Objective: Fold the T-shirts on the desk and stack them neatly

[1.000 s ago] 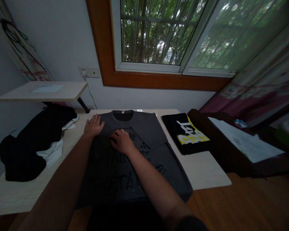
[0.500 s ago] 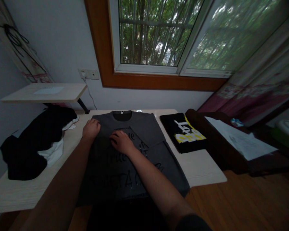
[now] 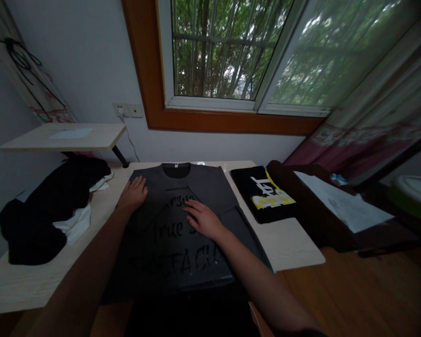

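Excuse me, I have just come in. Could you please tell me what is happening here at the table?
A person has both hands on a dark grey T-shirt, spread front up on the table. The left hand lies near one shoulder; the right hand rests over the printed lettering. A folded black garment with white and yellow print lies to the right, and a black and white clothes heap to the left.

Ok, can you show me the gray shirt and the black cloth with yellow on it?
Gray shirt (image 3: 175, 239): head view, on its lettered front.
Black cloth (image 3: 266, 194): head view, on its printed part.
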`<act>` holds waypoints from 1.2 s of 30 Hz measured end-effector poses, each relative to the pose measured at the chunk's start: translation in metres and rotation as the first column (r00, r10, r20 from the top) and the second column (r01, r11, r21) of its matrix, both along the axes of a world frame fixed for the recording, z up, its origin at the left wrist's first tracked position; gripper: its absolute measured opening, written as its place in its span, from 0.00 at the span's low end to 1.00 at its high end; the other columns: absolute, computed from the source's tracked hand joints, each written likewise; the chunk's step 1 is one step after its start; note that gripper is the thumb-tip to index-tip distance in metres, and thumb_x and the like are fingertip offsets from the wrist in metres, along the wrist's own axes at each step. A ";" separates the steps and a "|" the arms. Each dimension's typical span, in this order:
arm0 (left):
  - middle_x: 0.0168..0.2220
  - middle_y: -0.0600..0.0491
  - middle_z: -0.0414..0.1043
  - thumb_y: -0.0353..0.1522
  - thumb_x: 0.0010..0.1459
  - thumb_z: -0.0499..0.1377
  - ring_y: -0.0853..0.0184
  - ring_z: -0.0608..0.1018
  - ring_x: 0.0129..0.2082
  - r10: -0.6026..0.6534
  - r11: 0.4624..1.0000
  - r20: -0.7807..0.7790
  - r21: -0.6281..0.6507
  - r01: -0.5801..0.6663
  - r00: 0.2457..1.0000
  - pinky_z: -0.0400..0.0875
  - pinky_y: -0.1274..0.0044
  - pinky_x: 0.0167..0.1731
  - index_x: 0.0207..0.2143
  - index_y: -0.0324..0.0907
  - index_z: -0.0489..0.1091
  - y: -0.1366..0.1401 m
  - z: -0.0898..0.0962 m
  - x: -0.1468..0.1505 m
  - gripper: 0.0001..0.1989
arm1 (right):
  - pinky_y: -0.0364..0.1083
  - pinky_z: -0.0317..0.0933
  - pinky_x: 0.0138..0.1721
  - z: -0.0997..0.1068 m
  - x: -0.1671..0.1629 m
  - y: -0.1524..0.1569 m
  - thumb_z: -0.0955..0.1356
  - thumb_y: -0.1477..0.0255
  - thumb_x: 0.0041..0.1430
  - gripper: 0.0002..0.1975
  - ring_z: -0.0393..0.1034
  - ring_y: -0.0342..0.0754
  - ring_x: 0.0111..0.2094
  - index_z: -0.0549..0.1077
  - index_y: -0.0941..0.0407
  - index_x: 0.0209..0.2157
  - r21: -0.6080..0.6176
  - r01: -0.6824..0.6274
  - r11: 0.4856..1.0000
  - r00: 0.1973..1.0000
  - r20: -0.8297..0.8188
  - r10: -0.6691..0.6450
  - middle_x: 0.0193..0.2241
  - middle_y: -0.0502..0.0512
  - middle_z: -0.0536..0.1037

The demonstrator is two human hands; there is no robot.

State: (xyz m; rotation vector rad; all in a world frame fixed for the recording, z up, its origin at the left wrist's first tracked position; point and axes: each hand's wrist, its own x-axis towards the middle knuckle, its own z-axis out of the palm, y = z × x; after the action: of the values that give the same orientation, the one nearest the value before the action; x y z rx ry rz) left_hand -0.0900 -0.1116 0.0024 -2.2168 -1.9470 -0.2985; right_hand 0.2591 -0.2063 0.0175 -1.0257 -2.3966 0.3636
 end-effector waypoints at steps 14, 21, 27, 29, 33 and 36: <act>0.64 0.41 0.67 0.41 0.68 0.47 0.47 0.64 0.67 0.118 0.990 -0.025 0.085 -0.115 0.993 0.53 0.53 0.66 0.63 0.43 0.69 -0.094 0.013 0.009 0.26 | 0.56 0.65 0.57 0.024 0.105 0.007 0.63 0.69 0.70 0.15 0.71 0.55 0.52 0.80 0.54 0.48 0.086 0.423 0.902 0.905 -0.095 -0.415 0.50 0.60 0.79; 0.69 0.41 0.60 0.39 0.69 0.44 0.43 0.58 0.69 0.205 0.978 0.013 -0.032 -0.205 0.979 0.56 0.50 0.63 0.66 0.47 0.66 -0.073 0.010 -0.041 0.27 | 0.59 0.59 0.63 -0.012 0.117 0.061 0.61 0.67 0.70 0.22 0.63 0.62 0.62 0.74 0.59 0.59 0.226 0.590 0.775 0.772 0.124 -0.624 0.61 0.70 0.69; 0.74 0.48 0.49 0.42 0.71 0.38 0.41 0.48 0.73 0.189 0.962 0.038 -0.205 -0.178 0.981 0.51 0.44 0.64 0.72 0.49 0.54 -0.060 0.000 -0.057 0.30 | 0.58 0.55 0.66 -0.024 0.114 0.078 0.59 0.65 0.72 0.25 0.57 0.62 0.67 0.69 0.60 0.64 0.249 0.583 0.773 0.747 0.211 -0.631 0.65 0.69 0.67; 0.75 0.50 0.47 0.42 0.72 0.37 0.43 0.45 0.74 0.173 0.961 0.062 -0.231 -0.155 0.983 0.49 0.43 0.65 0.72 0.49 0.51 -0.058 0.000 -0.057 0.30 | 0.57 0.54 0.67 -0.025 0.116 0.079 0.58 0.66 0.72 0.26 0.57 0.60 0.68 0.69 0.62 0.64 0.239 0.573 0.784 0.754 0.220 -0.619 0.65 0.68 0.67; 0.74 0.49 0.47 0.42 0.72 0.36 0.44 0.44 0.74 0.175 0.957 0.102 -0.253 -0.145 0.979 0.47 0.41 0.65 0.73 0.46 0.50 -0.055 0.002 -0.058 0.31 | 0.59 0.55 0.66 -0.028 0.117 0.080 0.57 0.68 0.72 0.26 0.58 0.60 0.68 0.68 0.64 0.64 0.216 0.571 0.792 0.766 0.205 -0.609 0.64 0.68 0.69; 0.74 0.49 0.47 0.42 0.72 0.35 0.44 0.43 0.74 0.173 0.957 0.109 -0.252 -0.141 0.979 0.46 0.40 0.65 0.73 0.44 0.50 -0.053 0.003 -0.058 0.31 | 0.59 0.56 0.66 -0.028 0.117 0.081 0.57 0.69 0.71 0.26 0.58 0.60 0.68 0.68 0.65 0.64 0.198 0.578 0.792 0.769 0.195 -0.609 0.64 0.69 0.69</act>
State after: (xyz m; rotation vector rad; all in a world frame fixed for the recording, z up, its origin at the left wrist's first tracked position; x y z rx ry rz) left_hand -0.1476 -0.1643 0.0049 -2.2141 -2.3288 -0.1940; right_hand 0.3756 -0.1256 -0.0101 -1.7772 -2.0980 -0.1615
